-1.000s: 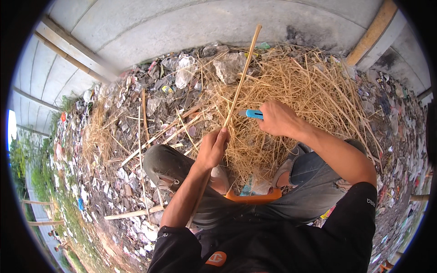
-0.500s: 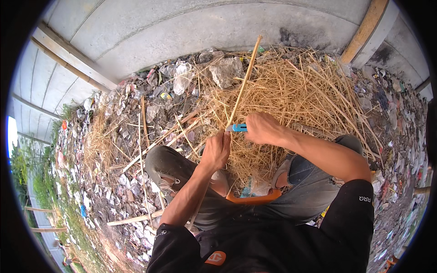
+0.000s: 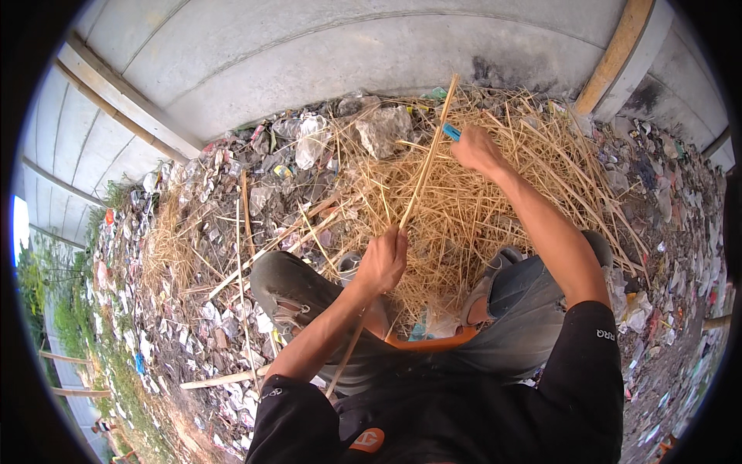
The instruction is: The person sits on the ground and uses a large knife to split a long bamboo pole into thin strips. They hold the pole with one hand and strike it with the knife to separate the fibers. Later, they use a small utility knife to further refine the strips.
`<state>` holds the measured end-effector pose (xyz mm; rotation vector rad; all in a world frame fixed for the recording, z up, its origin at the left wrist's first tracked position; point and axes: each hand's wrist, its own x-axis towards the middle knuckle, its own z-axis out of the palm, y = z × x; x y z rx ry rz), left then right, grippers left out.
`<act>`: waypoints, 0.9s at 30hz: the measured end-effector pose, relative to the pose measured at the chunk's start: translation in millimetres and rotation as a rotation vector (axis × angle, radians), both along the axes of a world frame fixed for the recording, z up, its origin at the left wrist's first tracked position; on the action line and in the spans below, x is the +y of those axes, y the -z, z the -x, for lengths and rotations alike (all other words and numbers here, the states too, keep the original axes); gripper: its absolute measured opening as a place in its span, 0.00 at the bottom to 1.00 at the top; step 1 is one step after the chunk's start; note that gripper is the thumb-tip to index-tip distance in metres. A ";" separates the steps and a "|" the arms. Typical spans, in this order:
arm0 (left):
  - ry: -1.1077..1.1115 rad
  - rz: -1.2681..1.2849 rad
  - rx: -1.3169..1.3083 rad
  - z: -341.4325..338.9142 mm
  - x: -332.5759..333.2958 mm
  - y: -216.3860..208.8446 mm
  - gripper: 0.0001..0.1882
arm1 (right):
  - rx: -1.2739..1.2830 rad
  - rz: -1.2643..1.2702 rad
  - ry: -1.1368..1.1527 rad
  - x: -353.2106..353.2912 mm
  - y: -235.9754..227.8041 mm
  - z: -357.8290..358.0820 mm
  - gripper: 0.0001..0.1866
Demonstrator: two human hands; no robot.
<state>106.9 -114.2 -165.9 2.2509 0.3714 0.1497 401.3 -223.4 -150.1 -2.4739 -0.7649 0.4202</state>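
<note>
My left hand (image 3: 383, 260) is closed round a long, pale bamboo strip (image 3: 426, 166). The strip slants up and away from my fist, over a heap of straw-like shavings, and its lower part runs back past my left forearm. My right hand (image 3: 477, 148) grips a blue utility knife (image 3: 451, 132) farther out, close to the strip's far end. The knife's front points left toward the strip; whether the blade touches it I cannot tell. Below my hands, between my legs, shows the edge of an orange seat (image 3: 433, 340).
The shavings heap (image 3: 479, 197) spreads before me, with several loose strips (image 3: 568, 182) on its right side. A rock (image 3: 384, 131) and a crumpled plastic bag (image 3: 311, 142) lie near the concrete wall (image 3: 348, 54). Litter covers the ground around, and a bamboo post (image 3: 616, 58) stands against the wall.
My right hand has moved the knife away from beside my left hand, outward along the strip to near its far end. My left hand has shifted slightly right and nearer, still holding the strip.
</note>
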 end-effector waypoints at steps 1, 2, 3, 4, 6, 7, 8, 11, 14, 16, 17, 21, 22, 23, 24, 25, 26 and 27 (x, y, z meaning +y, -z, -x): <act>0.027 0.010 -0.012 5.3 -6.4 0.8 0.16 | 0.040 -0.060 0.131 -14.0 2.1 -27.0 0.12; 0.042 0.015 -0.020 12.1 -7.5 -1.0 0.16 | -0.006 -0.034 0.134 -25.7 -1.5 -44.1 0.12; 0.052 0.086 0.040 15.4 -7.8 -10.1 0.16 | -0.054 -0.006 0.134 -33.1 -7.4 -53.6 0.12; 0.052 0.079 0.039 14.8 -9.5 -9.3 0.16 | -0.044 0.004 0.178 -33.9 -8.8 -55.6 0.12; 0.054 0.067 0.035 9.7 -11.5 -7.2 0.16 | -0.027 0.025 0.268 -35.5 -10.5 -58.6 0.13; 0.082 0.100 0.080 7.4 -10.3 -8.4 0.17 | -0.056 0.028 0.254 -38.8 -7.6 -59.6 0.14; 0.073 0.063 0.051 9.4 -11.1 -1.7 0.18 | -0.079 0.048 0.249 -40.7 -5.7 -62.3 0.14; 0.116 0.064 0.053 10.8 -9.8 3.0 0.21 | -0.105 0.077 0.270 -43.9 1.8 -66.5 0.15; 0.094 0.224 0.117 9.0 -10.9 -9.8 0.22 | -0.093 0.025 0.285 -41.8 6.7 -66.8 0.14; 0.076 0.431 0.133 11.1 -7.6 -1.5 0.22 | -0.035 -0.057 0.297 -36.3 5.9 -67.4 0.12; 0.056 0.575 0.176 12.5 -3.7 3.4 0.22 | 0.001 -0.110 0.323 -31.2 5.4 -67.0 0.12; 0.031 1.042 0.219 19.1 5.4 9.3 0.22 | 0.275 -0.314 0.365 -7.7 -22.4 -30.7 0.11; 0.054 1.130 0.228 17.8 6.5 8.0 0.22 | 0.333 -0.328 0.376 -10.7 -32.9 -24.6 0.11; 0.057 1.144 0.223 17.2 6.0 6.1 0.22 | 0.444 -0.415 0.320 -15.0 -27.4 -29.6 0.09; 0.058 1.159 0.218 17.0 5.3 3.3 0.22 | 0.537 -0.474 0.290 -18.7 -23.1 -35.1 0.09; 0.059 1.170 0.210 15.8 5.7 0.8 0.22 | 0.630 -0.535 0.256 -20.5 -22.6 -40.1 0.09; 0.055 1.132 0.206 15.6 5.9 -0.7 0.22 | 0.723 -0.594 0.220 -22.8 -22.2 -45.2 0.10; 0.051 1.093 0.201 16.1 5.7 -2.0 0.22 | 0.535 -0.542 0.232 -27.1 -19.4 -47.0 0.09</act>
